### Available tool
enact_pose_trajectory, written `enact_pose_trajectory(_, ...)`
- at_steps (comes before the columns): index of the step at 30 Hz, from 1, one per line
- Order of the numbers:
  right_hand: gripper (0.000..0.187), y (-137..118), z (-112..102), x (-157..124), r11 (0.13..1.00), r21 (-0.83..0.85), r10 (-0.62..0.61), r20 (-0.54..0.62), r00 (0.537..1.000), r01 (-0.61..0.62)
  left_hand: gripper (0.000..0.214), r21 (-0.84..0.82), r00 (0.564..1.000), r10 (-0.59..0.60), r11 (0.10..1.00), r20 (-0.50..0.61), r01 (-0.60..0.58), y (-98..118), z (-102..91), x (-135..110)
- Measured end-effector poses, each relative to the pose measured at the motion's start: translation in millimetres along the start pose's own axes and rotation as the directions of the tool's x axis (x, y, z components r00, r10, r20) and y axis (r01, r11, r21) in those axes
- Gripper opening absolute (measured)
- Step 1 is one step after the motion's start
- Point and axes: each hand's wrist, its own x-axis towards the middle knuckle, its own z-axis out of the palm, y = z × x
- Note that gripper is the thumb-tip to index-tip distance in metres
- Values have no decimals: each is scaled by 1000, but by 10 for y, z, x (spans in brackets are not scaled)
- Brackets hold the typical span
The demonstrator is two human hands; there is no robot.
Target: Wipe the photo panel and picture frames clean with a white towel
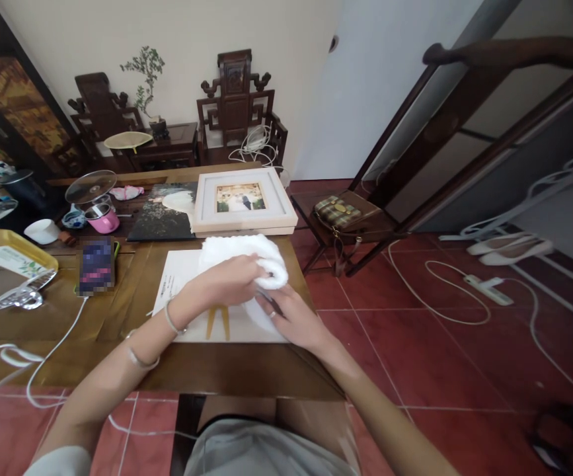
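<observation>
Over table (246, 370): fluffy white rolled towel (234, 247), left hand (236, 276) clasping; right hand (297, 320): hold unclear.

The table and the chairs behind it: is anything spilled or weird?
No spill shows around the white fluffy cloth on the table. But white cable sits in a tangle on a wooden chair, odd because seats are for sitting.

A plaid bag (336, 213) rests on a wooden chair (427, 142).
</observation>
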Motion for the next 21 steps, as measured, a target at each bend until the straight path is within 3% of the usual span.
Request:
enact_pose_trajectory(2, 32, 1, 4, -9, 1000, -2, 20, -2, 1000, -20, 25, 16, 1000, 14, 1000, 27, -15, 17, -6, 105)
enact_pose_trajectory(5, 35, 2, 3, -12, 1000, 8, 6, 10, 1000, -7, 25, 76, 996, -89, 993, 27, 87, -14, 19, 115)
enact_pose_trajectory(11, 44, 47, 35, -25, 1000, 9, -28, 26, 999, 28, 40, 173, 968, -251, 954, 3, 246, -36, 143, -285)
enact_pose_trajectory(16, 42, 74, 66, -43, 1000, 6, -7, 8, 1000, 7, 33, 213, 959, -273, 944, 77, 252, 462, 402, -707)
enact_pose_trajectory(21, 43, 63, 49, -36, 1000, 13, -18, 6, 1000, 18, 19, 213, 972, -196, 963, 129, 166, 966, 612, -1012)
